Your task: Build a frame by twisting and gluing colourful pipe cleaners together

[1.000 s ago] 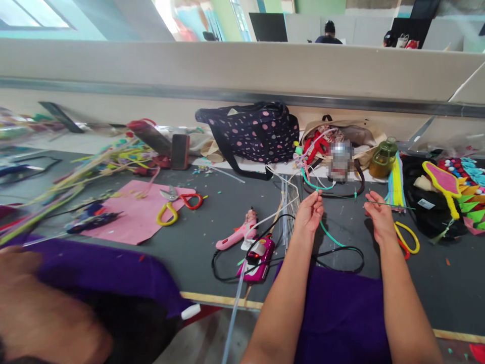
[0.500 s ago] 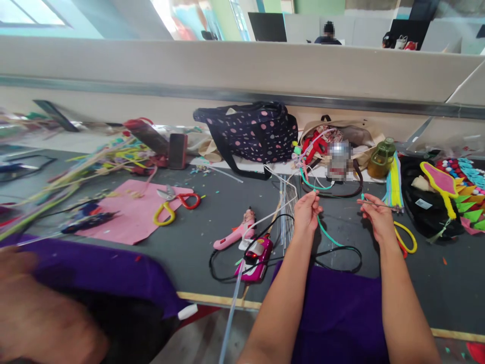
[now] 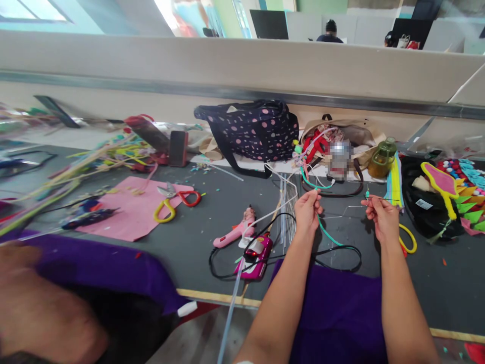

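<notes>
My left hand [image 3: 307, 208] is closed in a pinch on a thin teal cord [image 3: 329, 237] that trails down across the grey table [image 3: 212, 222]. My right hand [image 3: 382, 216] is closed in a pinch on a thin green wire [image 3: 384, 199] held level, its end pointing right. A fine pale wire [image 3: 341, 212] runs between the two hands. Both hands hover just above the table, in front of a heap of coloured cords [image 3: 316, 149].
A pink glue gun [image 3: 237, 230], a magenta device [image 3: 255, 253] with black cable, clear sticks [image 3: 285, 202], scissors [image 3: 172, 199] on pink paper [image 3: 132, 210], a dotted bag [image 3: 252, 131], a green jar [image 3: 382, 157]. Another person's blurred arm [image 3: 41, 313] is at lower left. Felt pieces [image 3: 460, 194] lie at right.
My right hand has drawn slightly inward and turned, its fingers now pinched tighter on the green wire. The left hand has stayed almost where it was.
</notes>
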A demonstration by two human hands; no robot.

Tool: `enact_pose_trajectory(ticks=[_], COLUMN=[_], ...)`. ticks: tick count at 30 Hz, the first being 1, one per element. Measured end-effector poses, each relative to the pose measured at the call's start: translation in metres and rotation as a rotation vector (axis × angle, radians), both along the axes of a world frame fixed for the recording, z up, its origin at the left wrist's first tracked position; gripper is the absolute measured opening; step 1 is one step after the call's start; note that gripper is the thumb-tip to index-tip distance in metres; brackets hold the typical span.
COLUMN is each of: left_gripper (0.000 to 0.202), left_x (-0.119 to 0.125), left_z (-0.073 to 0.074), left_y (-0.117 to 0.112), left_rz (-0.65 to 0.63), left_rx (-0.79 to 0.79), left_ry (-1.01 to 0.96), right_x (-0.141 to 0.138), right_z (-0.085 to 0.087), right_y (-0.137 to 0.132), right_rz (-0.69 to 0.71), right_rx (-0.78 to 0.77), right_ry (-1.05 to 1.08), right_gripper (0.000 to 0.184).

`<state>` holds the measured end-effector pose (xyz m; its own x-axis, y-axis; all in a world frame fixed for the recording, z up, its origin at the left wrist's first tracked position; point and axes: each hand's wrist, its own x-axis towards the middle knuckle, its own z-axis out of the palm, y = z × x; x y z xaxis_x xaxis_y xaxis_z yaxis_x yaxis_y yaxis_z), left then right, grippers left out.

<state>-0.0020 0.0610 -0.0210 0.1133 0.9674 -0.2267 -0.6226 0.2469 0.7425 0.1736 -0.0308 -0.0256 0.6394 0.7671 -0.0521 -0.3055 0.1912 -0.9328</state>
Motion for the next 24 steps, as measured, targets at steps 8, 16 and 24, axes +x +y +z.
enact_pose_trajectory(ticks=[8,16,24], left_gripper=[0.032,0.033,0.035], left_x=[-0.001,-0.0006,-0.0001], left_z=[0.0011,0.0037,0.0053], left_y=[-0.0007,-0.0016,-0.0014], left_rz=[-0.03,-0.044,-0.052], left_rx=[0.02,0.024,0.031], left_ry=[0.022,0.027,0.062], right_x=[-0.0015,-0.0018,0.0005], right_z=[0.0055,0.0059,0.0057], right_y=[-0.0019,-0.0009,-0.0006], right_rz=[-0.031,-0.048,-0.024], right_rx=[0.001,0.01,-0.014], right_ry=[-0.063,-0.019,0.012], right_gripper=[0.035,0.027,0.028])
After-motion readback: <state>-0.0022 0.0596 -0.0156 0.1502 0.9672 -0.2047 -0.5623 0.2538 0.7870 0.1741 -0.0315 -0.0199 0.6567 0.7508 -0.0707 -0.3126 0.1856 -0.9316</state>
